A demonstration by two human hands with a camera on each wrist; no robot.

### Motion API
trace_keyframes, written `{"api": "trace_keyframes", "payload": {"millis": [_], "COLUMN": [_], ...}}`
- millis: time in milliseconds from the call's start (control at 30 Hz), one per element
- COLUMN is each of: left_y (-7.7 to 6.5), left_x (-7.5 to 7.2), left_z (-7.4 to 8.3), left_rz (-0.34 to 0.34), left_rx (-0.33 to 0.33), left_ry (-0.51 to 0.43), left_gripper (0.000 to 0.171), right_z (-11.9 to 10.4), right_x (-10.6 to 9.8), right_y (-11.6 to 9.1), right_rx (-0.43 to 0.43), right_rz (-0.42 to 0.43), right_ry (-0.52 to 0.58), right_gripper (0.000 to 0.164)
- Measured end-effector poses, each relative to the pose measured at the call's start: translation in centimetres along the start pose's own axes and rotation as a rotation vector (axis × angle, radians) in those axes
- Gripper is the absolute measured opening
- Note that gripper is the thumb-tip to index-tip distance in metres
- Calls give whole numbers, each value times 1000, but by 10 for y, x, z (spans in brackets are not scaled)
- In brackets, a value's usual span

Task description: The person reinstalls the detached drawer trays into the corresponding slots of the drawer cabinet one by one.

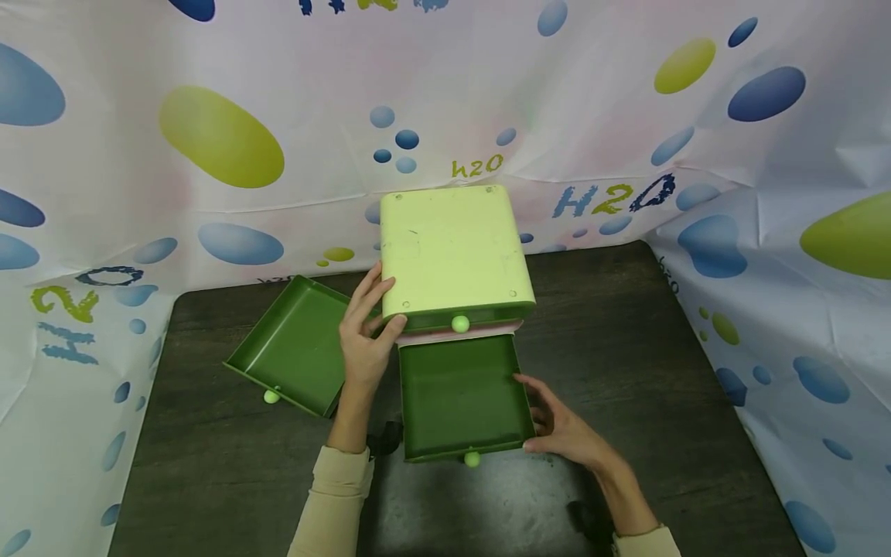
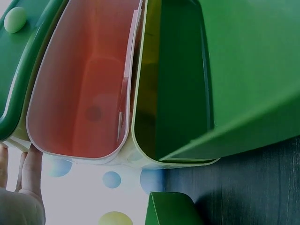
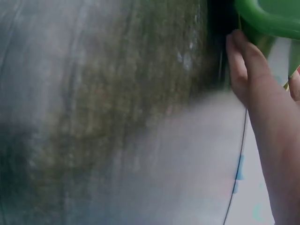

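Left hand (image 1: 365,340) had its fingers apart, thumb on the front corner of the one pale-green cabinet (image 1: 455,255), the rest along its side. Right hand (image 1: 567,429) had thumb and index spread apart, touching the right edge of the lower drawer (image 1: 462,387); its other fingers were partly hidden. I counted three green drawers: that lower one sticking out the front, the top drawer (image 1: 425,320) in its slot, and a loose drawer (image 1: 295,340) lying crooked on the dark tabletop (image 1: 626,325), left of the cabinet. Three light-green knobs, one each. One pink compartment (image 2: 93,89) sat between the upper two levels' edges, hollow in the left wrist view. Both arms reached forward, cuffs cut off at the bottom. Right wrist view was badly blurred, its drawer mostly out of shot.
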State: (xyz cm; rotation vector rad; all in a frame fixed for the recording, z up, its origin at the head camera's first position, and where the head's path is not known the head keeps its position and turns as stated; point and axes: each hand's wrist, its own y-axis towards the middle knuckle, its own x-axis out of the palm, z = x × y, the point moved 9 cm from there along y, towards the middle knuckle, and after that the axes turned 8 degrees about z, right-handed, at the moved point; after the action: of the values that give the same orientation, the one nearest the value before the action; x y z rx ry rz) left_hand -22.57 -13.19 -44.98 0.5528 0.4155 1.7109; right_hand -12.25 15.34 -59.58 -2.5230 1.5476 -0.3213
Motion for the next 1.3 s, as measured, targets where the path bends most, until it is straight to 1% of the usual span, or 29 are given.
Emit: {"api": "trace_keyframes", "payload": {"millis": [67,167,333,400,533,700,767,833,867,1000,1067,1200,1300], "left_y": [0,0,0,0,0,-1,-1,-1,-1,-1,-1,0,0], "left_x": [0,0,1,1,0,1,1,1,1,0,0,-1,-1], "left_z": [0,0,-2,-2,-2,-2,-2,-2,-3,-2,-2,-1,0], "left_rz": [3,8,5,7,11,2,0,0,1,8,12,12,11], "left_rx": [-3,-11,-12,-14,-19,-7,-4,-5,-6,2,5,4,3], "left_ry": [3,9,14,18,21,12,9,7,7,17,23,32,31], "left_gripper": [55,52,52,53,54,58,58,59,60,61,61,60,60], "right_z": [-1,-1,-1,-1,-1,-2,-2,-2,-2,-9,-18,-37,-39], "right_x": [2,2,1,0,-4,-10,-13,-15,-17,-23,-23,-15,-13], "right_y": [0,1,3,4,4,3,2,1,1,-1,-3,-8,-7], "right_rx": [-14,-37,-52,-45,-50,-77,-84,-76,-65,-66,-74,-122,-174], "right_rz": [-19,-2,49,76,128,191,226,269,297,396,438,477,505], "right_ry": [20,8,-39,-68,-128,-173,-212,-265,-298,-436,-481,-468,-441], "right_gripper": [97,96,94,94,96,100,100,94,87,46,32,23,22]}}
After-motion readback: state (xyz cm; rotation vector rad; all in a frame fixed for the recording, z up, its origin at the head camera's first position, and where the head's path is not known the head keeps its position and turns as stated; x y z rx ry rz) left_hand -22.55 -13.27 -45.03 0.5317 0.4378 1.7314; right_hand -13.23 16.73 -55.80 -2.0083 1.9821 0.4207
